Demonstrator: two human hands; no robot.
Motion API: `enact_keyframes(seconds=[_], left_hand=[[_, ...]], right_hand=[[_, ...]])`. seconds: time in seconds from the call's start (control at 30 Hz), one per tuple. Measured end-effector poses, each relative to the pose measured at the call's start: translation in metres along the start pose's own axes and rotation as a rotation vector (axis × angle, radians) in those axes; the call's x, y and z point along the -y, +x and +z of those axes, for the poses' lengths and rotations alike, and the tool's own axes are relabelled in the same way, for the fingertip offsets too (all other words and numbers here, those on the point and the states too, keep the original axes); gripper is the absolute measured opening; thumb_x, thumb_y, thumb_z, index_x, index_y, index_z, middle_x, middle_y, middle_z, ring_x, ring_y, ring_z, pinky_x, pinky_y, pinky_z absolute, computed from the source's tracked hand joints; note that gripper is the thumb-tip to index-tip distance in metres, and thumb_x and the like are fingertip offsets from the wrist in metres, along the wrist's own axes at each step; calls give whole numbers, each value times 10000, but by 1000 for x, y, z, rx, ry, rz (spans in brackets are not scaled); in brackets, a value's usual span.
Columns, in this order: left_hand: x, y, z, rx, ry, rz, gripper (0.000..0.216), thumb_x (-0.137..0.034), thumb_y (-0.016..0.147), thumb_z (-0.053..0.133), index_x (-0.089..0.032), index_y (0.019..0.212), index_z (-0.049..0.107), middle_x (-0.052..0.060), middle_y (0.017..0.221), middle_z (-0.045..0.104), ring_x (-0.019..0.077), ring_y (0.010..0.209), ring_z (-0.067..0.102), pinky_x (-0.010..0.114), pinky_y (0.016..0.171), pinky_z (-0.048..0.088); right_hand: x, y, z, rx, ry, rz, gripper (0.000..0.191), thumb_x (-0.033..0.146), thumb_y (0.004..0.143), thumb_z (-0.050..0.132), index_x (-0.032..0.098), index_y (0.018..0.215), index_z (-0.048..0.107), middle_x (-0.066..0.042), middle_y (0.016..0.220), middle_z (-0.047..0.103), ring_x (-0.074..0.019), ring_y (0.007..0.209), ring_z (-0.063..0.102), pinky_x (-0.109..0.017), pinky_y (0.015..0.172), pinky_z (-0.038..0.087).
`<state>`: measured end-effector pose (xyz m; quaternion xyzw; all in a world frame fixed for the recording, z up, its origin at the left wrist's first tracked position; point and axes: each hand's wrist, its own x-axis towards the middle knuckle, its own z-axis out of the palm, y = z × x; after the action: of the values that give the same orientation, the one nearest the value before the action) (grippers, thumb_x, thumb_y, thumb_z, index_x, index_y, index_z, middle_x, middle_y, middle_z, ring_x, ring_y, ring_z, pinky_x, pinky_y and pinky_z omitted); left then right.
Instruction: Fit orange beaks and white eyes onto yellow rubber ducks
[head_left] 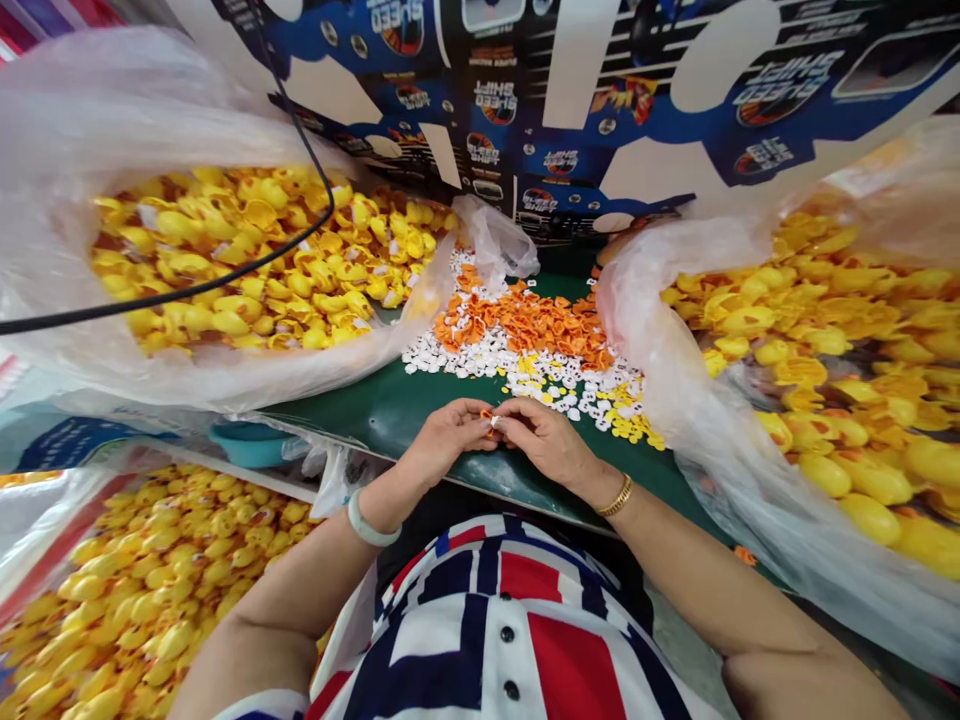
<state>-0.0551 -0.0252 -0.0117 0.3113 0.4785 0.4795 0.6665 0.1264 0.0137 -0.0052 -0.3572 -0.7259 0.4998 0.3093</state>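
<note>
My left hand point(448, 437) and my right hand point(545, 437) meet at the near edge of the green table point(390, 410). Both pinch a small orange and white piece point(489, 419) between their fingertips. Just beyond them lie a heap of orange pieces point(525, 325), a spread of small white pieces point(480, 355) and a few small yellow pieces point(634, 428). A pale bangle sits on my left wrist, a gold bracelet on my right.
Clear plastic bags full of yellow duck parts stand at left point(247, 260), at right point(840, 350) and low at the near left point(135, 580). Blue printed cartons point(570, 110) stand behind. A black cable point(187, 285) crosses the left bag.
</note>
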Motion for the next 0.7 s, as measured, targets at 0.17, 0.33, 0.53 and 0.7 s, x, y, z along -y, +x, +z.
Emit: enact_keyframes(seconds=[0.17, 0.33, 0.53, 0.7], left_hand=[[5, 1, 4, -2, -75, 9, 406, -284, 653, 863, -130, 981, 680, 53, 839, 735, 150, 706, 698, 271, 683, 576], [3, 1, 2, -11, 12, 58, 377, -285, 638, 863, -125, 944, 712, 48, 811, 739, 132, 683, 670, 261, 677, 550], [14, -5, 0, -99, 285, 242, 287, -319, 720, 801, -189, 968, 738, 35, 849, 748, 156, 768, 675, 286, 753, 528], [19, -7, -3, -119, 400, 316, 261, -332, 760, 764, -211, 990, 751, 44, 912, 752, 187, 826, 683, 312, 789, 528]], right_hand=[[-2, -2, -6, -14, 61, 23, 156, 266, 923, 547, 226, 982, 686, -10, 915, 664, -104, 664, 636, -253, 655, 539], [-4, 0, -5, -7, -19, -14, 138, 250, 928, 556, 221, 959, 687, 1, 857, 654, -106, 664, 631, -261, 686, 527], [-7, 1, -3, -83, -227, -214, 122, 185, 927, 554, 219, 931, 671, -24, 882, 670, -150, 826, 626, -298, 791, 503], [-10, 0, -3, -43, -337, -344, 140, 209, 970, 515, 210, 965, 654, -50, 880, 664, -169, 829, 609, -318, 778, 500]])
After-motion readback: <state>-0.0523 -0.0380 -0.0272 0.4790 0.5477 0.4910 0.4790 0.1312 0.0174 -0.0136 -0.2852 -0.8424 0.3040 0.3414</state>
